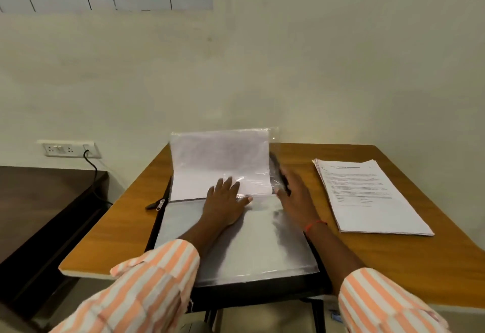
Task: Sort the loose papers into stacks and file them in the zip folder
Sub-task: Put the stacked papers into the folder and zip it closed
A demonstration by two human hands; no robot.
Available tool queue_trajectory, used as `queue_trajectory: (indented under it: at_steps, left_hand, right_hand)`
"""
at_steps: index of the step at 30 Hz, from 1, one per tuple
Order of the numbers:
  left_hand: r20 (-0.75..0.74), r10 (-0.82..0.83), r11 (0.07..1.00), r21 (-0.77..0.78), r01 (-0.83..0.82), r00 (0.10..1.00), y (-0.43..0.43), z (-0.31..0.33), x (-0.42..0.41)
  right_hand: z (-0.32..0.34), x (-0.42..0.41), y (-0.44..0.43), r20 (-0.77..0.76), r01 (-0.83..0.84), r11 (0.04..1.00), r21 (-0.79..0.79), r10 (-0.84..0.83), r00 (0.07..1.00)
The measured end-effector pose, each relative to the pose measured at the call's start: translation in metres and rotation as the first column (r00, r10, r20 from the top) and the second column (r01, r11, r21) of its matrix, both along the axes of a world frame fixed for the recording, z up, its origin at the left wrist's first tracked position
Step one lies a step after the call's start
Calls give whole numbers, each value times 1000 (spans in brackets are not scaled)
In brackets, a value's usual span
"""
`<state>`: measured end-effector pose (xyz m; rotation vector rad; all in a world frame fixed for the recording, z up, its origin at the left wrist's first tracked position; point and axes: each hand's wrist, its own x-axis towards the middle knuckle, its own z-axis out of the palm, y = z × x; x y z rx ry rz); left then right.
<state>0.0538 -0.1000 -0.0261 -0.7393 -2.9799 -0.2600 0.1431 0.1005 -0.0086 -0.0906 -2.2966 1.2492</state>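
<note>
1. Lying open on the table (pixel 126 222), the black folder (pixel 236 290) sits right in front of the person, its near edge overhanging the table's front.
2. A clear pocket (pixel 220 159) with a printed sheet inside stands nearly upright over the folder's far half; more clear pockets (pixel 262 248) lie flat on the near half.
3. Left hand (pixel 225 204): flat, fingers spread and straight, pressing at the fold where the raised pocket meets the flat ones.
4. Right hand (pixel 296 196): fingers straight and together, set along the right edge of the raised pocket, holding nothing. It is blurred, so I cannot tell whether it touches.
5. A red thread (pixel 315 225) circles the right wrist.
6. The paper stack (pixel 367 196) lies on the table to the right, apart from the folder, slightly fanned.
7. The zip pull (pixel 160 204) rests on the table at the folder's left edge.
8. A cable (pixel 93 167) is plugged into the wall socket (pixel 68 149) at left.
</note>
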Motion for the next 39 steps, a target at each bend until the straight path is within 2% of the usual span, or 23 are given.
queue_trajectory:
  at_steps: [2,4,5,10,12,13,15,16,19,22,25,28,30,32,35,37,39]
  left_hand:
    - [8,18,1000,-4,-18,1000,1,-9,-2]
    - [23,25,1000,-9,-25,999,2,-13,-2]
    - [35,24,1000,-9,-23,999,2,-14,-2]
    - [16,17,999,47,-17,1000,0,-13,-1]
    - [-86,-8,987,162,22,996,0,-11,4]
    - [-159,-40,975,210,73,987,0,-8,8]
    - [-237,-121,959,224,175,964,0,-2,16]
    - [-217,-145,956,219,193,965,0,2,21]
    - [-136,-200,941,248,228,970,6,6,45]
    - [-191,-279,924,215,317,941,18,-6,69]
    - [-183,-208,907,332,259,961,22,-10,74]
    - [-188,-143,915,348,202,972,27,1,75]
    - [-179,-88,904,398,154,980,30,7,73]
    - [-97,-41,862,500,85,994,31,14,68]
    - [-19,-36,822,568,40,999,32,19,61]
    - [3,-31,816,577,24,1000,33,23,63]
    - [-29,-12,817,576,27,1000,33,26,67]
  right_hand:
    - [-24,-3,4,189,-111,974,196,73,979]
    - [-35,-6,6,316,-147,883,447,-2,949]
    - [-36,-6,5,322,-136,844,519,-45,946]
    - [-31,0,-5,282,-100,828,551,-71,957]
    - [-31,0,-4,257,-74,874,481,-59,965]
    - [-30,1,-3,231,-30,918,395,-68,971]
    - [-25,5,1,189,94,974,205,-134,973]
    - [-23,7,5,184,148,976,161,-177,967]
    - [-22,20,18,235,232,953,196,-275,932]
    - [-17,34,20,333,203,948,246,-279,901]
    - [-8,41,15,425,161,950,269,-267,865]
    - [0,50,12,423,162,966,199,-234,875]
    - [4,59,13,392,178,976,125,-213,895]
    - [8,65,15,387,201,980,15,-191,902]
    - [10,69,18,395,171,956,-238,-66,916]
    - [11,71,19,364,137,945,-296,-21,931]
    - [15,75,19,307,117,955,-271,-30,951]
